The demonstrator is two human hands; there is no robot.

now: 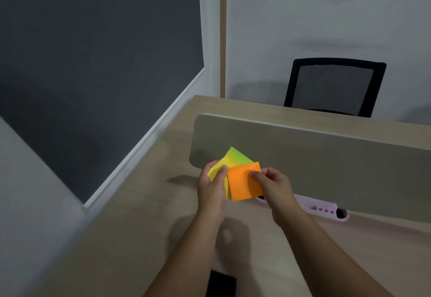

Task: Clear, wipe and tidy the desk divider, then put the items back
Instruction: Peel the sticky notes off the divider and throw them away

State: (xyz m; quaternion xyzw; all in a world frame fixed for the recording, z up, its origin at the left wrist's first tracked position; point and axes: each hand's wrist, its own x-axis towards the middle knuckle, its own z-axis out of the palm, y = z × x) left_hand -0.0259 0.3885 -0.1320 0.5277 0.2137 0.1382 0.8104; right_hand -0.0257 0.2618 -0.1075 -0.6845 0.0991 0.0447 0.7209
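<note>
A low beige desk divider [326, 156] stands across the wooden desk [144, 215]. In front of its left end, above the desk, I hold a fan of sticky notes. My left hand [213, 187] grips the yellow note [227, 162] and the green note [240, 156] behind it. My right hand [275, 185] pinches the right edge of the orange note [242, 185], which lies on top of the others. No notes show on the visible face of the divider.
A pale pink holder with small holes [324, 209] lies on the desk at the divider's foot. A black flat object [220, 284] sits at the desk's near edge. A black mesh chair [333, 86] stands beyond the far side. A dark panel [93, 63] flanks the left.
</note>
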